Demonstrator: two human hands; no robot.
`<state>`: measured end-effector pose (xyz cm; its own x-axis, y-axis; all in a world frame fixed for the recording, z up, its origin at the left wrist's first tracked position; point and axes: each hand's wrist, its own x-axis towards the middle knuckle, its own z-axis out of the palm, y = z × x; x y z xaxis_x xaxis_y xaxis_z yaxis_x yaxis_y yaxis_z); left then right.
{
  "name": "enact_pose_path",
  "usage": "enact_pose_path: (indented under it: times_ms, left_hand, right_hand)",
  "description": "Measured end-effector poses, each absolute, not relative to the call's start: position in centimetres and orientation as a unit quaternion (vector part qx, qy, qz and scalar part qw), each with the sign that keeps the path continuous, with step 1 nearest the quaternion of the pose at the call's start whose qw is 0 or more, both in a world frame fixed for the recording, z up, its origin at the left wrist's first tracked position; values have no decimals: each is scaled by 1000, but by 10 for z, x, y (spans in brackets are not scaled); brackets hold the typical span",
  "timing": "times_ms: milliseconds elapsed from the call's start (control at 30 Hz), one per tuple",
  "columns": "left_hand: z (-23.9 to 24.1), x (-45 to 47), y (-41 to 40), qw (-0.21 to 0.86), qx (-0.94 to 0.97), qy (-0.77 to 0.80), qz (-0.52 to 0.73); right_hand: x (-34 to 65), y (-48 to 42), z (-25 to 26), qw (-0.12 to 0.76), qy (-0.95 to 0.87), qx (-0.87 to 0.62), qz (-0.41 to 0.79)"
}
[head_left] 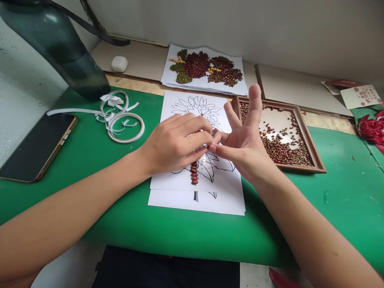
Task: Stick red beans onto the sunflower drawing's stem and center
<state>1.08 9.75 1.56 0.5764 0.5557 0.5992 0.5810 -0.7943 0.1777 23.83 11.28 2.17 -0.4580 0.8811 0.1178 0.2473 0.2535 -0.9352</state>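
Over a white sheet with a line drawing of a flower (pixel 196 105), my two hands meet at the fingertips. My left hand (pixel 181 140) is closed, its fingertips pressed together beside the other hand's thumb. On my right hand (pixel 244 138) the thumb and a bent finger pinch together while other fingers stretch upward. Something tiny may be between the fingertips; I cannot make it out. Below my left hand, a column of dark red beans (pixel 195 174) lies along the flower's stem. Another printed sheet (pixel 180 198) shows underneath. The hands hide the drawing's middle.
A wooden frame tray (pixel 310 138) with loose red and green beans stands right. Behind lies a finished-looking bean picture (pixel 196 66) on paper. Left are tape rolls (pixel 127 140) with paper scraps, a phone (pixel 36 148), a dark bottle (pixel 64 52) and a white case (pixel 119 64).
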Motion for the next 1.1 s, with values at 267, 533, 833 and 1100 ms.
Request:
enact_pose_path:
  times_ms: [267, 533, 833, 1100]
  left_hand:
    - [16, 12, 97, 21, -885, -315, -342]
    - [14, 11, 99, 16, -878, -304, -370]
    - [12, 12, 100, 2, -875, -300, -380]
    - [14, 10, 101, -29, -883, -347, -315]
  right_hand:
    - [236, 113, 22, 346, -693, -394, 495]
    - [235, 111, 24, 357, -692, -391, 491]
    - [233, 111, 24, 364, -678, -383, 511]
    - [238, 115, 18, 372, -748, -433, 338]
